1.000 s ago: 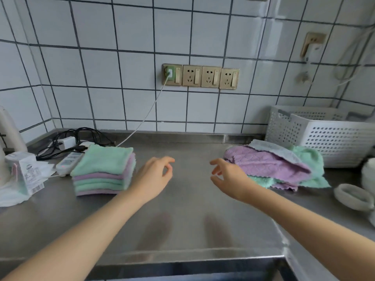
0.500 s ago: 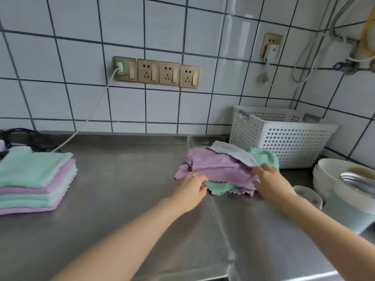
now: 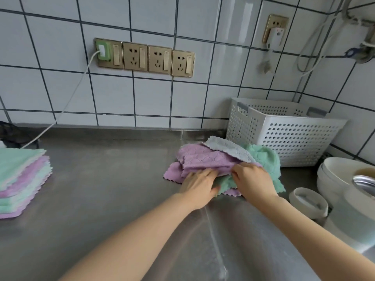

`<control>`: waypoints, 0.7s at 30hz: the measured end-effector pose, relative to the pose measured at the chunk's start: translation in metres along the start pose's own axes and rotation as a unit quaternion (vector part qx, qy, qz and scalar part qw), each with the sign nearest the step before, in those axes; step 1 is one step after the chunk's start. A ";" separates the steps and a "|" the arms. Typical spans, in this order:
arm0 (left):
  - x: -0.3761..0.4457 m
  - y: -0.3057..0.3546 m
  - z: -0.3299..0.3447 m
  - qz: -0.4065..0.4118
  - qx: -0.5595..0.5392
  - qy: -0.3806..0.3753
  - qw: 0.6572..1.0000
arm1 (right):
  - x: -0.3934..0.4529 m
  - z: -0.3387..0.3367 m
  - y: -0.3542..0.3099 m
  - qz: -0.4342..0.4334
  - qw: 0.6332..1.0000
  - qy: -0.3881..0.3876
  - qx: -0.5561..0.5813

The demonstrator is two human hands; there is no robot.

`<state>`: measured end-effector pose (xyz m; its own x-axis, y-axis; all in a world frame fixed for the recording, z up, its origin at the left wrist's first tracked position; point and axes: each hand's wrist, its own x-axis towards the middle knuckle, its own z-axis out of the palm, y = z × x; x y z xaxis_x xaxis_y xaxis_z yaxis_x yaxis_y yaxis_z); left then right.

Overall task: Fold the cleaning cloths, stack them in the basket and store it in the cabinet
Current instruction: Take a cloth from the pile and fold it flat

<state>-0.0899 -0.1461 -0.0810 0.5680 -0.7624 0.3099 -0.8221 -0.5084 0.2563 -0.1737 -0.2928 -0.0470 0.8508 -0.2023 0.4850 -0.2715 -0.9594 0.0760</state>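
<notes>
A loose heap of unfolded cloths lies on the steel counter [image 3: 105,179], with a purple cloth [image 3: 203,159] on top, a grey one [image 3: 227,148] behind it and green ones [image 3: 265,157] beneath. My left hand [image 3: 199,185] and my right hand [image 3: 253,179] both dig into the near edge of the heap, fingers closed on the purple cloth's edge. A neat stack of folded green and purple cloths [image 3: 22,177] sits at the far left. The white perforated basket [image 3: 284,134] stands just behind the heap, against the wall.
White bowls [image 3: 341,175] and a round white lid [image 3: 308,201] crowd the right edge beside a metal pot. A white cable [image 3: 67,104] runs from the wall sockets [image 3: 144,57] down to the counter's back left corner.
The view has swung right to the heap. Both hands went from hovering open over mid-counter to the heap, then slid under the purple cloth and closed on it.
</notes>
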 end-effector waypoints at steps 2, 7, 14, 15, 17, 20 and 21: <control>0.011 0.004 -0.006 -0.031 -0.007 0.035 0.999 | 0.001 -0.009 -0.008 -0.022 0.998 0.058 0.026; 0.018 -0.020 -0.024 -0.116 -0.152 0.112 0.975 | -0.011 -0.036 -0.035 -0.103 0.983 0.143 0.046; -0.034 -0.041 -0.117 -0.045 -0.147 0.216 0.964 | -0.030 -0.043 -0.057 -0.120 0.983 0.137 -0.024; -0.044 -0.045 -0.133 -0.028 -0.134 0.211 0.968 | -0.030 -0.046 -0.062 -0.104 0.985 0.137 -0.010; -0.067 -0.056 -0.165 -0.006 -0.097 0.199 0.975 | -0.025 -0.061 -0.074 -0.066 0.987 0.140 0.042; -0.104 -0.072 -0.218 -0.004 -0.041 0.218 0.975 | -0.013 -0.098 -0.089 -0.021 0.974 0.171 0.146; -0.114 -0.076 -0.234 -0.012 -0.034 0.228 0.973 | -0.009 -0.111 -0.092 -0.010 0.966 0.189 0.177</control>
<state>-0.0833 0.0733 0.0782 0.5575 -0.4857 0.6732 -0.8128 -0.4846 0.3234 -0.2062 -0.1813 0.0384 0.6119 -0.1604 0.7745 -0.0278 -0.9830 -0.1817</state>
